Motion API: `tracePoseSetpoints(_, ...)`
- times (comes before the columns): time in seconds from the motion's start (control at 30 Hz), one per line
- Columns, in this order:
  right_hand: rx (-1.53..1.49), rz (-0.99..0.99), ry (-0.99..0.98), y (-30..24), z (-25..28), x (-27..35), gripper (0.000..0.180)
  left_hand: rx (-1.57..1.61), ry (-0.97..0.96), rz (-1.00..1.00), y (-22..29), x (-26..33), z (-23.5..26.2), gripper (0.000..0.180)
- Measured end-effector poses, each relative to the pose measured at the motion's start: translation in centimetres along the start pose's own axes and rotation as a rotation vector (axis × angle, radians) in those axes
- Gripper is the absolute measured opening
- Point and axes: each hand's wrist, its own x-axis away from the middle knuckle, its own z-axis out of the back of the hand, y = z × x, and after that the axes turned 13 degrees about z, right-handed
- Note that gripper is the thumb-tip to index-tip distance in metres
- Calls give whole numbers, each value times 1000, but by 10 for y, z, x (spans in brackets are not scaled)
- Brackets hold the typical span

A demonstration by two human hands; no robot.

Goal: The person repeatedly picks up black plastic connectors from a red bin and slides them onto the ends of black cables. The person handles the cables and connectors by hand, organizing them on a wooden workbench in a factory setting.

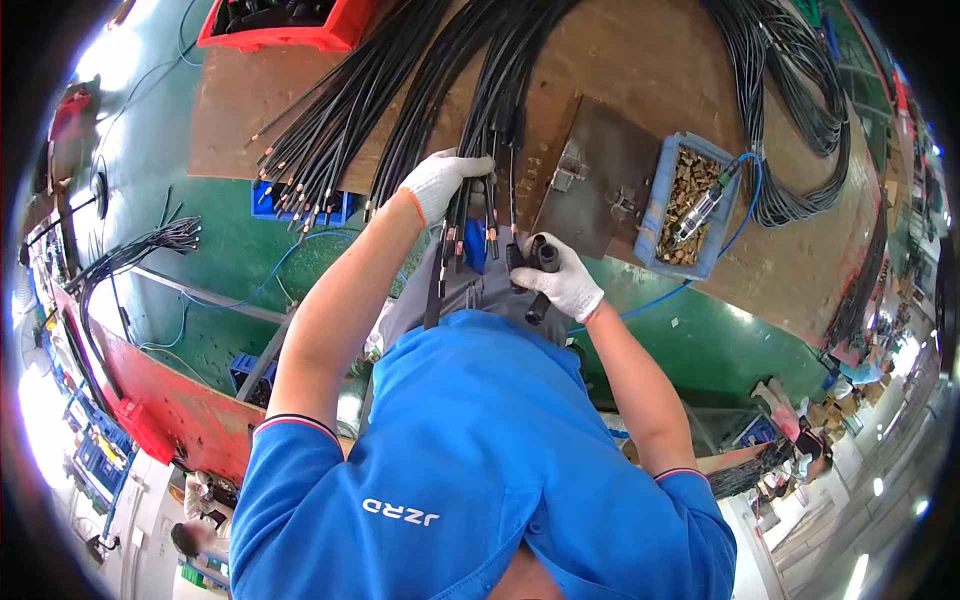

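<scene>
Black cables point(495, 110) with bare copper ends hang over the near edge of the table. My left hand point(447, 183), in a white glove, is closed round a few of them a little above their ends. My right hand point(568, 283), also gloved, is closed on several black tubular sleeves point(541, 285). One sleeve sits close to the tip of a cable; whether the cable enters it I cannot tell. My right fingers are partly hidden behind the sleeves. Farther left, a loose fan of cables point(330, 140) ends in more exposed copper.
Right of my hands lies a dark metal plate point(590, 150) with small fixtures. Beside it, a blue bin point(655, 215) holds brass-coloured pieces and a metal air tool point(703, 212) on a blue hose. Coiled cables point(800, 110) lie far right; a red bin point(290, 38) stands far left.
</scene>
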Motion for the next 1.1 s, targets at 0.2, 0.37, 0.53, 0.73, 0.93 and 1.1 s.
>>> tracePoseSetpoints(0.2,4,-23,-50,8,-3,10,36,-46,61,-12,-5,-5,-3,17)
tracePoseSetpoints(0.37,-74,-52,-47,-8,-11,8,36,-51,73,-31,-8,-13,2,15)
tracePoseSetpoints(0.53,-83,-64,-47,-5,-9,7,31,-13,75,-9,-8,-8,-4,13)
tracePoseSetpoints(0.73,-333,-193,117,1,-21,-4,21,-26,102,26,-6,-8,-2,17)
tracePoseSetpoints(0.93,-251,-112,280,1,-34,-54,26,-108,108,33,-4,-4,-3,22)
tracePoseSetpoints(1.1,-111,-57,364,-22,-29,-132,18,-138,91,-23,8,10,21,25)
